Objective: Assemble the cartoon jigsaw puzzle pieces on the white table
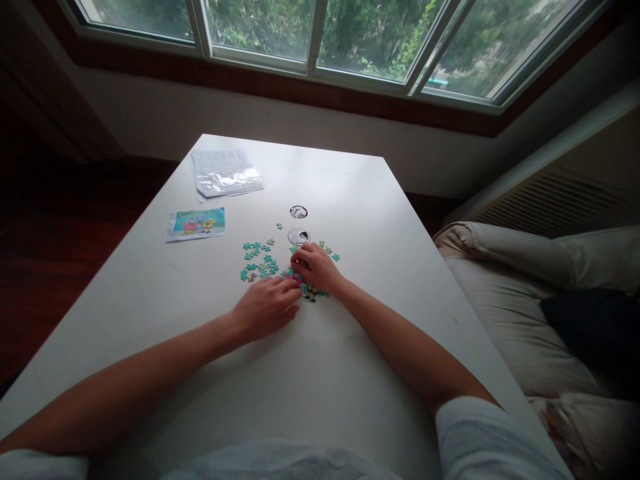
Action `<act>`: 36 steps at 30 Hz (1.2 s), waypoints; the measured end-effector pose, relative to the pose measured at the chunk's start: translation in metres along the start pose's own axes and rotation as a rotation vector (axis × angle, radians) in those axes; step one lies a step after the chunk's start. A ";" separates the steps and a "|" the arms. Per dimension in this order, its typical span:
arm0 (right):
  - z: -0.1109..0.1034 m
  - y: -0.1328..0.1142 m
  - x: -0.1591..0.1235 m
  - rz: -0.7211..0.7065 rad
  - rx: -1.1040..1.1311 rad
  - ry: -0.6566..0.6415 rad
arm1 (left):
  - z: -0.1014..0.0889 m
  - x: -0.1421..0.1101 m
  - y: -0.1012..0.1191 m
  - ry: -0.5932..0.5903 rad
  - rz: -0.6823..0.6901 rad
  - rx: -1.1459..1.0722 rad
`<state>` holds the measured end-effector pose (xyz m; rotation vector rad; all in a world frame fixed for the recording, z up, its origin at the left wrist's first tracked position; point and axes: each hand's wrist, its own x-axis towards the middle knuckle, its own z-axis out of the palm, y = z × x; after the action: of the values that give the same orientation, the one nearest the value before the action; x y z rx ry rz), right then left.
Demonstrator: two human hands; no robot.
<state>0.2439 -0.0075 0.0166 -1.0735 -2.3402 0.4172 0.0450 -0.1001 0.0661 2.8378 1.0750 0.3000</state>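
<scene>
Puzzle pieces (259, 265) at centre of white bench (350, 373), picture card (196, 225) left, plastic-wrapped papers (226, 172) far left, two round items (299, 224) beyond, left hand (267, 307) and right hand (316, 267) covering some pieces, fingers bent, grasp unclear.

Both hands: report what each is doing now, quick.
Left hand: fingers loosely curled at the puzzle pieces; any grip cannot be told.
Right hand: fingers bent down over the pieces; any grip cannot be told.
</scene>
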 end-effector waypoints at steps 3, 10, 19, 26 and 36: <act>-0.004 0.002 -0.004 -0.022 0.047 -0.002 | -0.019 0.000 -0.024 0.049 -0.150 0.055; -0.008 0.006 -0.005 -0.037 0.080 -0.008 | -0.046 -0.005 -0.053 -0.099 -0.383 0.204; -0.007 0.005 -0.006 -0.029 0.071 -0.013 | -0.045 -0.017 -0.072 -0.293 -0.404 0.116; -0.007 0.005 -0.006 -0.029 0.068 -0.014 | -0.040 -0.017 -0.071 -0.277 -0.411 0.068; -0.006 0.006 -0.005 -0.033 0.061 -0.019 | -0.033 -0.014 -0.074 -0.258 -0.396 0.010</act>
<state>0.2540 -0.0071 0.0171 -1.0052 -2.3431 0.4845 -0.0203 -0.0541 0.0849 2.4987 1.5309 -0.0996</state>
